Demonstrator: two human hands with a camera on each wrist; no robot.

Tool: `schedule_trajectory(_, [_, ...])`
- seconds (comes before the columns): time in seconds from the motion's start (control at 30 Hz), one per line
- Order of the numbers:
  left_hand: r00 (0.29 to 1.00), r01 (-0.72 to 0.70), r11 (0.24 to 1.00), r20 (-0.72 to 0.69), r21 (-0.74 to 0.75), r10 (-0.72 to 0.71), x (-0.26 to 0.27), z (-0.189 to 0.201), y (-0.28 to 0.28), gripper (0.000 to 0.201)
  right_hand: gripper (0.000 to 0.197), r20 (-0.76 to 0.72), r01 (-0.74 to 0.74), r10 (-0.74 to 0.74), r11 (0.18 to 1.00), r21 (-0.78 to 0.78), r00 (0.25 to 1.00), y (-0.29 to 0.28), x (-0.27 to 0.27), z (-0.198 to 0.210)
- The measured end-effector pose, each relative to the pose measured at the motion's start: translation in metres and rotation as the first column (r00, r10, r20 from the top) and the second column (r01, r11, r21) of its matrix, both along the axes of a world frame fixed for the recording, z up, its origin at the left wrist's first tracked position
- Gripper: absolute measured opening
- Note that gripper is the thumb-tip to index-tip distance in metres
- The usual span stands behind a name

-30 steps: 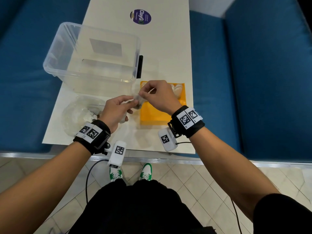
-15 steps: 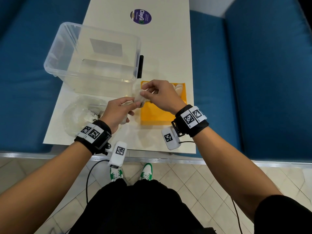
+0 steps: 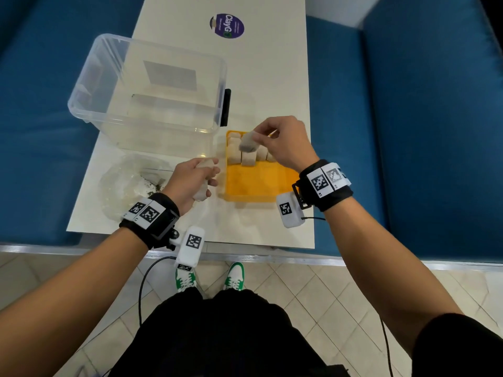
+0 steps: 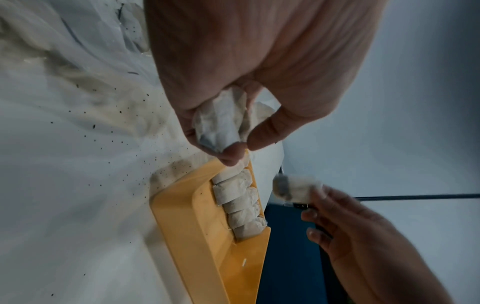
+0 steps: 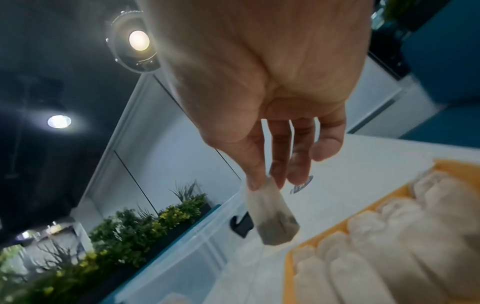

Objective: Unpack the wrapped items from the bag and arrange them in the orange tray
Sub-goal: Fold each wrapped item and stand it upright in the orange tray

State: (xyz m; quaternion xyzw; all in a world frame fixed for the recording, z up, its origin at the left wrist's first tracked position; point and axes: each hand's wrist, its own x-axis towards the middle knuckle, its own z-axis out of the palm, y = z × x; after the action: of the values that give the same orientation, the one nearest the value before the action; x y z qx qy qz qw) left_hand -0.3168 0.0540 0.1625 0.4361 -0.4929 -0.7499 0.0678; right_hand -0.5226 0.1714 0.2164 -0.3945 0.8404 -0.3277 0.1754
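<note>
Right hand (image 3: pixel 283 144): pinching a wrapped sachet (image 3: pixel 248 144) by its top edge between thumb and fingertips (image 5: pixel 255 181), sachet hanging free, dark at its lower end, above the far end of the orange tray (image 3: pixel 258 186). Remaining fingers loosely extended beside the pinch.

Left hand (image 3: pixel 193 180): curled around a bunch of wrapped sachets (image 4: pixel 221 125), thumb and forefinger pressed on the bundle, one end poking out below the palm. Held above the counter (image 3: pixel 272 77), just left of the tray's near-left corner, apart from the right hand.

In the tray: a row of pale wrapped sachets (image 3: pixel 246 156) standing side by side against the far wall; exact count hard to tell, some hidden behind the right hand. Near part of the tray floor bare orange.

Left of the left hand, on the counter: a crumpled clear plastic bag (image 3: pixel 128 180) with white contents and dark specks. Dark specks scattered on the counter by the tray too, seen from the left wrist.

Beyond the bag and tray: a clear plastic storage bin (image 3: pixel 89 85) with a black latch (image 3: pixel 226 107) on its right side. Farther up the counter: a round purple sticker (image 3: pixel 227 25). Blue upholstery on both sides of the counter.
</note>
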Motion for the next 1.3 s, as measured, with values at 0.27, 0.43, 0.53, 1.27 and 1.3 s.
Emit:
schedule_trajectory(0.27, [1.000,0.019,0.995,-0.021,0.096,-0.017,0.003,-0.001,-0.002,0.027,0.010,-0.100,0.033,-0.005,0.959,0.282,0.995,0.002,-0.037,-0.036])
schedule_trajectory(0.43, [0.999,0.044,0.994,-0.003,0.097,-0.044,0.004,-0.001,-0.006,0.026,0.011,-0.082,-0.042,0.084,0.907,0.419,0.993,-0.006,-0.036,-0.053])
schedule_trajectory(0.53, [0.999,0.033,0.995,0.005,0.094,-0.033,0.005,0.002,-0.010,0.027,0.012,-0.099,-0.029,0.080,0.899,0.437,0.992,-0.011,-0.034,-0.058])
schedule_trajectory(1.27, [0.994,0.105,0.992,-0.009,0.073,-0.105,0.013,0.012,-0.017,0.026,0.021,-0.251,0.174,-0.083,0.915,0.364,0.964,-0.020,-0.027,-0.059])
schedule_trajectory(1.3, [0.994,0.112,0.992,-0.015,0.065,-0.112,0.013,0.012,-0.017,0.025,0.020,-0.257,0.184,-0.097,0.923,0.337,0.961,-0.019,-0.027,-0.056])
